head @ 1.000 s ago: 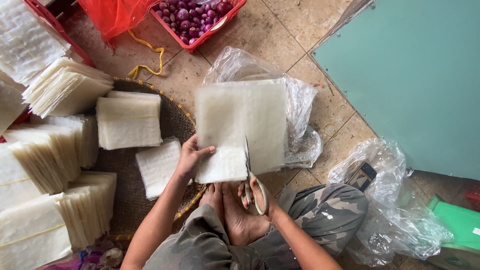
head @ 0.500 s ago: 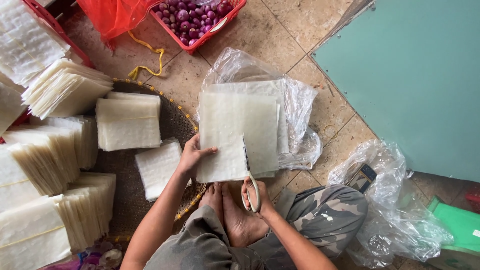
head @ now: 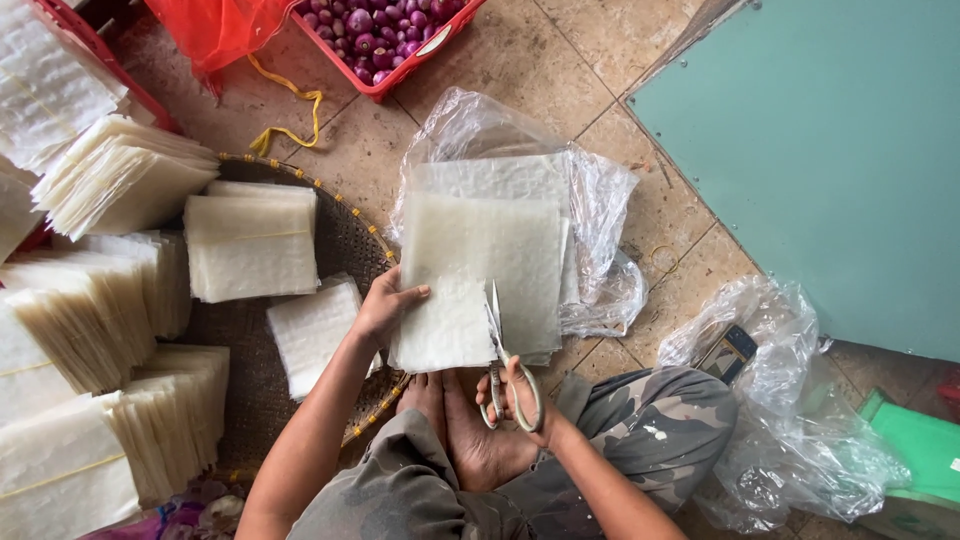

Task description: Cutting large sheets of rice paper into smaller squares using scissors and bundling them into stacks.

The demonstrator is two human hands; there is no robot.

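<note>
Head view: left hand (head: 385,305) pinches the near-left corner of a stack of translucent white square sheets (head: 485,270), lying on clear plastic on the tiled floor. Right hand (head: 525,400), fingers through the loops, holds metal scissors (head: 497,345), blades partway into the stack's near edge. Step: mid-cut. Next likely needs blades closing straight while the thumb steadies the strip.

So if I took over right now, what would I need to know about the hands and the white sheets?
Left hand: pinches the near-left part of the stack of white sheets, thumb on top.
Right hand: fingers through the handles of the scissors, blades pointing away into the stack's near edge.
Things: the stack lies on a clear plastic bag on the tiled floor. Cut squares are piled on the woven tray to the left.
Done: the cut runs only a short way in.
Left: most of this stack is uncut.
</note>
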